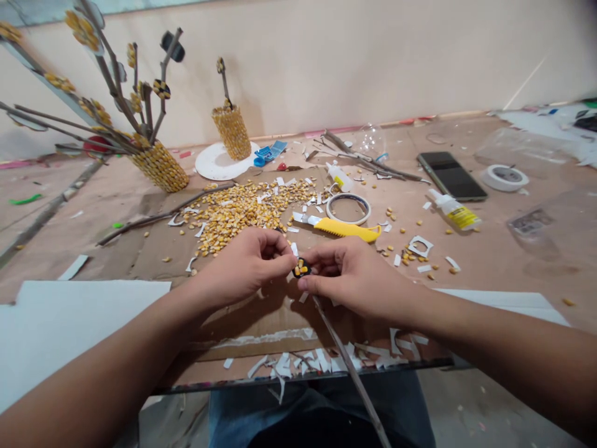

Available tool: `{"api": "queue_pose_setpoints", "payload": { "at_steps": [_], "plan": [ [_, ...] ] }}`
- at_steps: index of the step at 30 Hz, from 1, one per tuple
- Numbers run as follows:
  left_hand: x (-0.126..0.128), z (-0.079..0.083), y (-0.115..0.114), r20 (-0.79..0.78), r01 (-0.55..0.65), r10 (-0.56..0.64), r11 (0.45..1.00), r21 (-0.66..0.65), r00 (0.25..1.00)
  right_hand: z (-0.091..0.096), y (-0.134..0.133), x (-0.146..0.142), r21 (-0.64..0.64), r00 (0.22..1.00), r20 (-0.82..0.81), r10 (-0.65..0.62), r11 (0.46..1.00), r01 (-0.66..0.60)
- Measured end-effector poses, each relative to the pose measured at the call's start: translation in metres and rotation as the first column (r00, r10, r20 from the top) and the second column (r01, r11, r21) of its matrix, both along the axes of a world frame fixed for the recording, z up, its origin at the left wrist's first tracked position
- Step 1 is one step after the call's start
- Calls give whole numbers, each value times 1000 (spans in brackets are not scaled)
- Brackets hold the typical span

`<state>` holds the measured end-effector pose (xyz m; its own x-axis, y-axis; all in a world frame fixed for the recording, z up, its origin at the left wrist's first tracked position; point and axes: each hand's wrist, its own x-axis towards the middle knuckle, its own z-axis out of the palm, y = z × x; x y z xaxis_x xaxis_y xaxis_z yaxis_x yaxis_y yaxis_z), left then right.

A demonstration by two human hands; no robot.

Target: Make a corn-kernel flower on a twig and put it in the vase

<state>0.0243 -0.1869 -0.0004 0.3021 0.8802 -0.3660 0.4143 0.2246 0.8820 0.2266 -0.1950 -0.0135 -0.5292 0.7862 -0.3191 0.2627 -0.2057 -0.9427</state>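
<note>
Over there, right hand (357, 274) tight on a kernel-studded black disc (301, 268), left hand (252, 258), fingertips together, at its edge

At the centre of the frame, fingers of the left hand (249, 261) and right hand (347, 274) cover the edges of the dark disc (301, 267). The right hand hides the upper end of the stick (351, 368); the bottom edge cuts off its lower end. The left edge crops the white sheet (84, 317). Lettering on the yellow-labelled bottle (459, 213), right of centre, is too small to read. The dark object (586, 122) at the right edge is cropped and blurred.
</note>
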Motion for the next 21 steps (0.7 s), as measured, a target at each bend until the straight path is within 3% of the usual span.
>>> {"api": "queue_pose_setpoints", "payload": {
  "at_steps": [7, 13, 21],
  "plan": [
    [-2, -3, 0, -31, -21, 21, 1000, 5, 999, -1, -1, -1, -35, 999, -40, -32, 999, 30],
    [-1, -2, 0, 45, 36, -34, 999, -40, 998, -6, 1, -1, -135, 994, -88, -71, 989, 59],
    [2, -4, -1, 95, -59, 67, 995, -86, 993, -11, 5, -2, -155, 967, -150, -204, 971, 181]
  ]
}}
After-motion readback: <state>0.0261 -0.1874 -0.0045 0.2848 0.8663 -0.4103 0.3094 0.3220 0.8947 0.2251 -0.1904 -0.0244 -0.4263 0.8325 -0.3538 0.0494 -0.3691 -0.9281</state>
